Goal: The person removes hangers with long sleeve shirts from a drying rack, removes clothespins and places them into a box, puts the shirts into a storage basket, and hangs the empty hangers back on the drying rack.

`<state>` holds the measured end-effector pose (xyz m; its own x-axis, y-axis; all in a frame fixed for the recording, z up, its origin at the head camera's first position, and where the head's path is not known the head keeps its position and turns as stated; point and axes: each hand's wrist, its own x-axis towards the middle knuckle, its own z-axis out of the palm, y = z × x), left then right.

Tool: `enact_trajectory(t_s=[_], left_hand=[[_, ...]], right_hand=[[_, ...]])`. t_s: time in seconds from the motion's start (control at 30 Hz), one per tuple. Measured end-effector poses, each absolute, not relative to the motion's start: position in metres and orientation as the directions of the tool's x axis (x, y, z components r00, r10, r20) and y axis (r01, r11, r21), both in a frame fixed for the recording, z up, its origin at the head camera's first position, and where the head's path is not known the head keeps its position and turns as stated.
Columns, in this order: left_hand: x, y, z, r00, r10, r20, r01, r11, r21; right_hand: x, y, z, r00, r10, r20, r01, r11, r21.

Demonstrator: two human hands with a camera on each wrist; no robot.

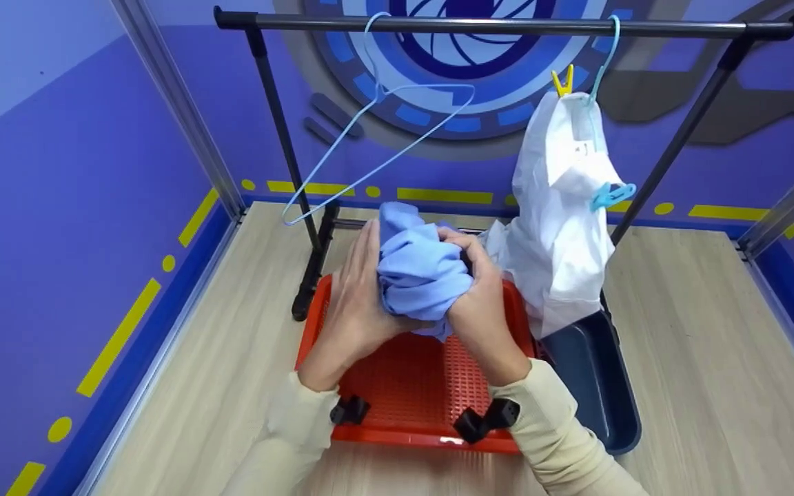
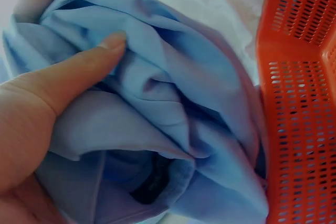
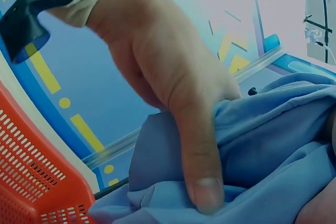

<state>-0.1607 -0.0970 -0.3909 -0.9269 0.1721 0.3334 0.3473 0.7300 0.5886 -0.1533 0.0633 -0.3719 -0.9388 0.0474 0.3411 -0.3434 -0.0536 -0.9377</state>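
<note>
Wood-grain counter (image 1: 686, 386); over the red basket (image 1: 397, 435), left hand (image 1: 352, 303) and right hand (image 1: 483, 313) grip bunched blue cloth (image 1: 424, 272), fingers curled, some hidden; apparently sorting folds, next move likely needing a free edge.

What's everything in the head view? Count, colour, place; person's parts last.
Bunched soft cloth: 1, light blue, between the hands
Perforated rectangular plastic basket: 1, red, below the cloth
Rectangular tub: 1, dark blue-grey, right of basket
Tubular rack: 1, black, behind basket
Thin triangular hanger: 1, light blue, rail's left, bare
Second hanger: 1, teal, rail's right
Cloth garment: 1, white, on second hanger
Clothes peg: 1, yellow, garment's top
Clothes peg: 1, blue, garment's right edge
Wood-grain surface: 1, pale, underneath
Printed walls: 3, mostly blue-purple, left, back, right
Metal edging: several, silver, wall corners and bases
Wrist devices: 2, black, at cuffs
Sleeves: 2, cream, bottom
Left hand: 1, bare, cloth's left
Right hand: 1, bare, cloth's right
</note>
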Motion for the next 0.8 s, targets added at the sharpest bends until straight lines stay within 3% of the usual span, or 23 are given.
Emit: enact_trajectory(t_s=[0.3, 0.53, 0.8], left_hand=[[-0.174, -0.086, -0.404, -0.847, 0.151, 0.509, 0.477, 0.637, 0.606], [-0.181, -0.078, -0.408, -0.781, 0.090, 0.618, 0.526, 0.629, 0.572], [-0.189, -0.071, -0.408, -0.747, 0.050, 0.663, 0.533, 0.641, 0.553]], right_hand=[[-0.156, 0.066, -0.374, -0.919, -0.093, 0.384, -0.378, -0.074, -0.923], [-0.157, 0.068, -0.374, -0.917, -0.097, 0.386, -0.380, -0.079, -0.922], [-0.158, 0.064, -0.378, -0.916, -0.077, 0.394, -0.380, -0.151, -0.912]])
